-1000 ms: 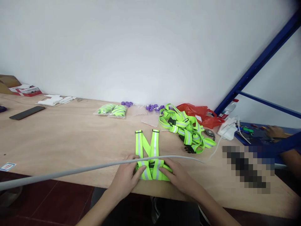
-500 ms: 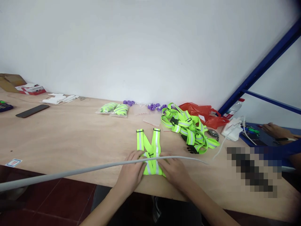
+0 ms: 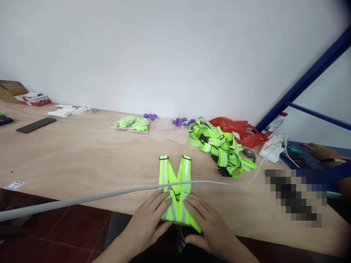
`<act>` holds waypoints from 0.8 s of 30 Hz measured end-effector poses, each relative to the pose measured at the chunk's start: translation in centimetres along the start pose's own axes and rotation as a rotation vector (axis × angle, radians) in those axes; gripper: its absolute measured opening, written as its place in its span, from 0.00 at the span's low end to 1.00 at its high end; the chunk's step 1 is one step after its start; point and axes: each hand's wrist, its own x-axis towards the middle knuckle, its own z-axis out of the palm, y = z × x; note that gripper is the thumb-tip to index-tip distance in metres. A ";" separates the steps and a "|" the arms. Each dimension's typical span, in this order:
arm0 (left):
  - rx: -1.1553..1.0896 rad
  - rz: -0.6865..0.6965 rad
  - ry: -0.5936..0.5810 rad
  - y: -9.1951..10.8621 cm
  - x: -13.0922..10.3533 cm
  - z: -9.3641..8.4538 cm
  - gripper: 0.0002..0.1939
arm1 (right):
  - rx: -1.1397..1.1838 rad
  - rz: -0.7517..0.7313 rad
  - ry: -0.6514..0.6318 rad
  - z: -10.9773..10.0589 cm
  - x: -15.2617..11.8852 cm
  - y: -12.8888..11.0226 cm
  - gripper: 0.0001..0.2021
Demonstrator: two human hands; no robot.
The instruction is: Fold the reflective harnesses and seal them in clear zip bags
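A neon-green reflective strap vest (image 3: 179,215) with silver stripes is laid out at the table's front edge, its two upper straps pointing away from me and ending in black buckles. My left hand (image 3: 149,215) rests on its lower left side, fingers stretched flat and thumb apart by the table edge. On the lower right side lies my right hand (image 3: 210,219), also with straight fingers and its thumb spread. A green end of the vest sticks out over the edge beside the right hand. The fingers cover parts of both sides.
A grey cable (image 3: 123,190) crosses in front of the vest. Behind lie a tangle of green reflective straps (image 3: 223,151), bagged green straps (image 3: 139,125), purple pieces (image 3: 181,121) and a red plastic bag (image 3: 233,128). Another person's hand (image 3: 320,151) is at far right.
The vest has slid toward me to the table's front edge, with both hands moving back along with it. My thumbs now show, spread from the fingers.
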 end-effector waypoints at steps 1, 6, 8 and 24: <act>0.005 0.002 0.010 0.2 -0.2 0.0 0.27 | 0.005 0.007 0.006 0.1 -0.5 -0.2 0.40; 0.015 -0.004 0.052 0.5 -0.6 -0.1 0.25 | 0.002 0.164 0.272 1.0 -2.9 -0.6 0.29; 0.013 -0.001 0.056 0.4 -0.6 -0.1 0.25 | 0.013 0.211 0.389 1.5 -3.3 -0.8 0.24; 0.032 0.032 0.060 -0.1 -1.0 0.5 0.28 | -0.012 -0.020 0.340 -0.4 -0.6 -1.0 0.13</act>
